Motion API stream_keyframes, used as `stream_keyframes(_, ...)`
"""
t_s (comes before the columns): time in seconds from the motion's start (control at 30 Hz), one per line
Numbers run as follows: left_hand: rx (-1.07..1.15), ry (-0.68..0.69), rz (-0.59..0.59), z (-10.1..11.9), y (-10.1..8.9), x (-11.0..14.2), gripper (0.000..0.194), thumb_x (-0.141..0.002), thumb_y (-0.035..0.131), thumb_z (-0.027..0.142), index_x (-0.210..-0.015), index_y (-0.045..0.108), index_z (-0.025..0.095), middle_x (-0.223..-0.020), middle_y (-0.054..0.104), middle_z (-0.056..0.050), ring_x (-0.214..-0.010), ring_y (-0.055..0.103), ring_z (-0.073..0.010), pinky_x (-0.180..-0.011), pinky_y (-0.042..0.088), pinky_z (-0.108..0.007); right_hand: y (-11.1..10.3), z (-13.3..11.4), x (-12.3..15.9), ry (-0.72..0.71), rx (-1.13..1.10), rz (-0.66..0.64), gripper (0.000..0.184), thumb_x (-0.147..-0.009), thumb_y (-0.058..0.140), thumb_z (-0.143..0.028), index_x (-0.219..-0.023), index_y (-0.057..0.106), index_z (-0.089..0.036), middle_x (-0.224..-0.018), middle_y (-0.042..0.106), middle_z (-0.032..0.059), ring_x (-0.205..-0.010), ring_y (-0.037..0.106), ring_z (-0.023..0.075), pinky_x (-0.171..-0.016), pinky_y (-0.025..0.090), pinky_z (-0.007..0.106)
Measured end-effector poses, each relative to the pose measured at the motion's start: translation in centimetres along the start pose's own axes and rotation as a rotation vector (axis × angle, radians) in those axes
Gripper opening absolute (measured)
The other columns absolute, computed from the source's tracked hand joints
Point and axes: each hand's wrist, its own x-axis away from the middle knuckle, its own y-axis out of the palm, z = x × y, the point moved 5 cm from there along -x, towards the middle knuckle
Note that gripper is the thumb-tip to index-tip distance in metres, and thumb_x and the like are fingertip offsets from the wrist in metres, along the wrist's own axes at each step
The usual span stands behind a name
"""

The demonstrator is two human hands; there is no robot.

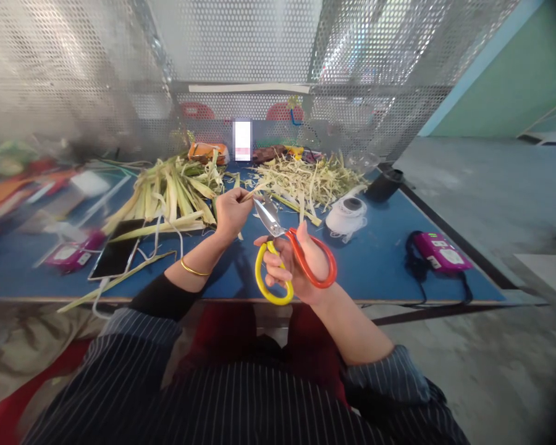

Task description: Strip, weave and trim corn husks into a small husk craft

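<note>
My right hand grips a pair of scissors with one red and one yellow handle loop. The blades point up and left, their tips close to my left hand. That hand is closed in a pinch around a thin, pale strip of plant leaf. Behind and left of it lies a heap of long green-yellow leaf stalks. Beyond the scissors spreads a pile of short shredded leaf pieces.
On the right are a cone of white thread, a black cup lying tilted, and a purple box with a black cord. A phone with a white cable and another purple box lie left. Perforated metal panels stand behind the blue table.
</note>
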Motion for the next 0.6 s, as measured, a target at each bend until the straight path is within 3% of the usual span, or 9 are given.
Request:
stream_keyframes(0.4,-0.005,0.035,0.006,0.4,0.2,0.3,0.021,-0.072,0.065,0.028,-0.058,0.058,0.015,-0.054,0.037,0.006,-0.054,0.031,-0.0080,-0.052,0.027,-0.021,-0.1,-0.2,-0.9,-0.032,-0.035,0.015,0.071,-0.093,0.020,-0.068,-0.104,0.063,-0.013,-0.063,0.050,-0.0035,-0.041,0.041,0.0063,-0.053,0.051,0.027)
stream_keyframes(0.6,-0.036,-0.019,0.005,-0.3,0.3,0.0,0.014,-0.071,0.062,0.021,-0.059,0.059,0.014,-0.053,0.039,0.006,-0.054,0.033,-0.0074,-0.051,0.027,-0.020,-0.2,0.0,-1.7,-0.031,-0.042,0.060,0.064,-0.093,0.030,-0.066,-0.096,0.065,-0.013,-0.054,0.041,-0.0085,-0.030,0.027,0.0019,-0.035,0.036,0.018)
